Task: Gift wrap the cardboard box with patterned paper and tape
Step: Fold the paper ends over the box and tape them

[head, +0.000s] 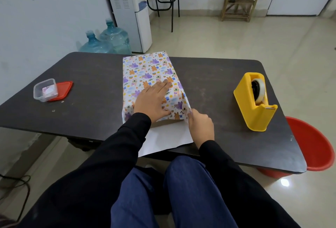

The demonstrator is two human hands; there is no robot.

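The box lies lengthwise in the middle of the dark table, covered in white paper printed with purple and orange animals. My left hand presses flat on its top, fingers straight. My right hand pinches the paper at the box's near right corner. A plain white flap of the paper sticks out toward me past the table's near edge. The yellow tape dispenser with a roll of clear tape stands to the right, away from both hands.
At the left of the table sits a small clear plastic tub on a red lid. A red bucket stands on the floor by the table's right end. Blue water jugs and a water dispenser stand behind the table.
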